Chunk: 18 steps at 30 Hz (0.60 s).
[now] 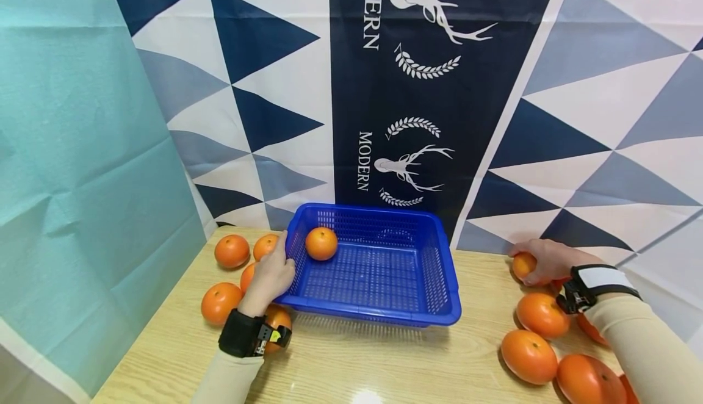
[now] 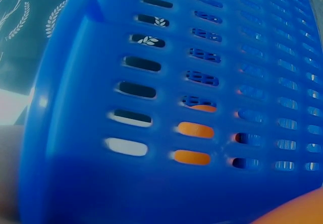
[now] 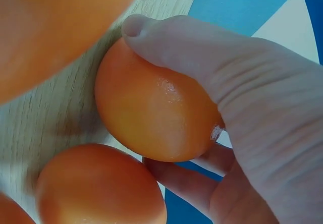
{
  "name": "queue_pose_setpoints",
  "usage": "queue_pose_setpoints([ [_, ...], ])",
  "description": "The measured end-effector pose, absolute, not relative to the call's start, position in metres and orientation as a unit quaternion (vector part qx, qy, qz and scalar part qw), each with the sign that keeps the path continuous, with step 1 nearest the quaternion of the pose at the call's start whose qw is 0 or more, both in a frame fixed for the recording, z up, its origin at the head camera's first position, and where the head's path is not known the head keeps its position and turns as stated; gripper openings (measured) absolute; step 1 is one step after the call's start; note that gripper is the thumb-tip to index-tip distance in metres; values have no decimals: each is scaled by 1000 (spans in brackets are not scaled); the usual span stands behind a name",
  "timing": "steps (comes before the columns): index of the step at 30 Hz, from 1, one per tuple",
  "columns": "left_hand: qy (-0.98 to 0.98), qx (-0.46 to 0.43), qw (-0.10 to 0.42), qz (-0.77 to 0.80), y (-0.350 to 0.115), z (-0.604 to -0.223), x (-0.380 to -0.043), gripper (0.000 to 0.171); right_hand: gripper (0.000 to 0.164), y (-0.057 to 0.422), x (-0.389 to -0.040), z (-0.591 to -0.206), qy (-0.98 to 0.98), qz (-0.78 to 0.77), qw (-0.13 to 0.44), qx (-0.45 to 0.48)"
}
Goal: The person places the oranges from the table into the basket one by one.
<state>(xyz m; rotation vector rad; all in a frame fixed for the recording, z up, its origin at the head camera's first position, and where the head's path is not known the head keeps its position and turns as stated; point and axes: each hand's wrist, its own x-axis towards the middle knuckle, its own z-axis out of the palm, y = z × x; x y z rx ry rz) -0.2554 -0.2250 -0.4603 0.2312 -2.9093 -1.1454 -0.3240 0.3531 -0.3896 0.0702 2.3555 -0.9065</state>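
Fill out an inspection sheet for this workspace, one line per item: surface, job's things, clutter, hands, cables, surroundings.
Surface: light wood-grain table, with a bright reflection at the near edge.
Job's things: blue basket holding one orange fruit near its left wall; loose left-side fruit and loose right-side fruit on the table.
Clutter: nothing seen.
Hands: left hand touches the basket's left rim, whether gripping is unclear; right hand grips a fruit at the far right; both wrists wear dark straps.
Cables: nothing seen.
Surroundings: triangle-and-deer patterned cloth behind; teal cloth at left.
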Motion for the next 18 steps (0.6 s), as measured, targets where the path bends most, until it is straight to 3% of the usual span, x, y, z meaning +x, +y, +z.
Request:
queue_pose_setpoints([
  [8, -927, 75, -1, -367, -220, -450, -251, 75, 60, 355, -322, -386, 872, -383, 302, 33],
  [12, -933, 72, 5, -352, -227, -466, -262, 76, 58, 356, -322, -382, 880, -369, 298, 26],
  [14, -938, 72, 8, -340, -230, -474, -268, 76, 57, 358, -329, -381, 903, -318, 286, -24],
  [18, -941, 76, 4, -329, -234, -484, -274, 76, 52, 362, -348, -384, 950, -168, 187, -185],
])
